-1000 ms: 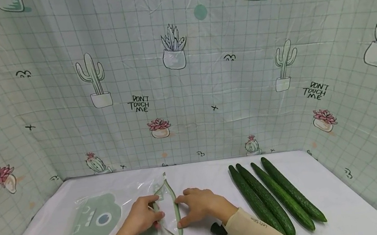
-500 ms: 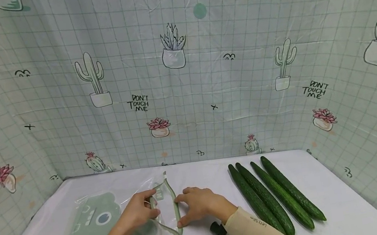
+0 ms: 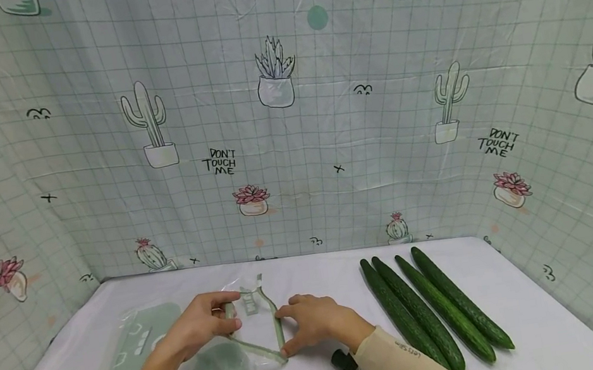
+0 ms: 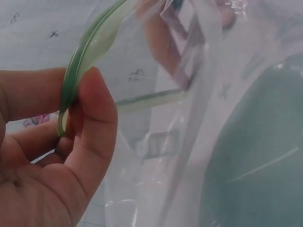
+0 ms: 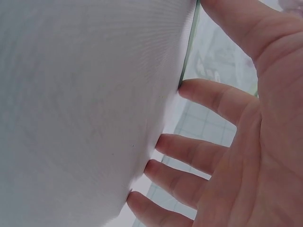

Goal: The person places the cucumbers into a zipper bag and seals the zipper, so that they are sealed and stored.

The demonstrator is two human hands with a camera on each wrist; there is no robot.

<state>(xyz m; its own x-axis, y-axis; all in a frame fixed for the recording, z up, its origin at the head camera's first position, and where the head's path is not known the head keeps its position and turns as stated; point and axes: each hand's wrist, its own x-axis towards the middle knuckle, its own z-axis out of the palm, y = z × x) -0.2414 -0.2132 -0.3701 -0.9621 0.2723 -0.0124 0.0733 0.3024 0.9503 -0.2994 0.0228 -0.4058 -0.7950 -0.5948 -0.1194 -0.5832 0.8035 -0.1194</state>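
Observation:
A clear zip bag with a pale green cartoon print lies flat on the table, its mouth spread wide between both hands. My left hand pinches the left side of the mouth and holds it up off the other side. In the left wrist view, thumb and forefinger grip the green zip strip. My right hand has its fingers spread. Its thumb and index fingertip press the right green edge, while the other fingertips touch the white table surface.
Several long cucumbers lie side by side, slanted, to the right of my right forearm. A cactus-print curtain hangs behind the white table and along both sides.
My left hand has drawn leftward and slightly up with its side of the bag's mouth, so the opening is wider. The right hand stays in place, and the cucumbers have not moved.

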